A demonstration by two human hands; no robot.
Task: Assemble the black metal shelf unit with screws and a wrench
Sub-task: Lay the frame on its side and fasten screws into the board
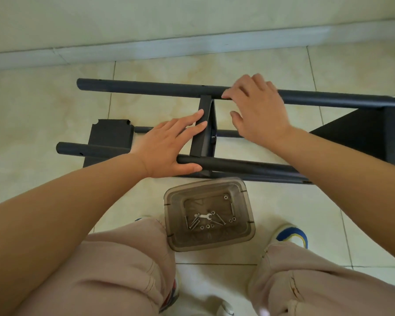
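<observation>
The black metal shelf unit (146,88) lies on its side on the tiled floor, with long round poles running left to right. A middle shelf panel (204,131) stands on edge between the poles. My left hand (169,147) lies flat with straight fingers against that panel, thumb along the near pole (249,166). My right hand (258,108) rests over the far pole, fingertips curled on it just right of the panel. A loose shelf panel (111,133) lies at the left. A small silver wrench (204,216) and several screws (193,222) and washers sit in a tinted plastic box (169,197).
The end shelf panel (374,133) stands at the right of the frame. A wall and grey skirting (192,46) run along the far side. My knees in beige trousers and my shoes flank the box at the bottom.
</observation>
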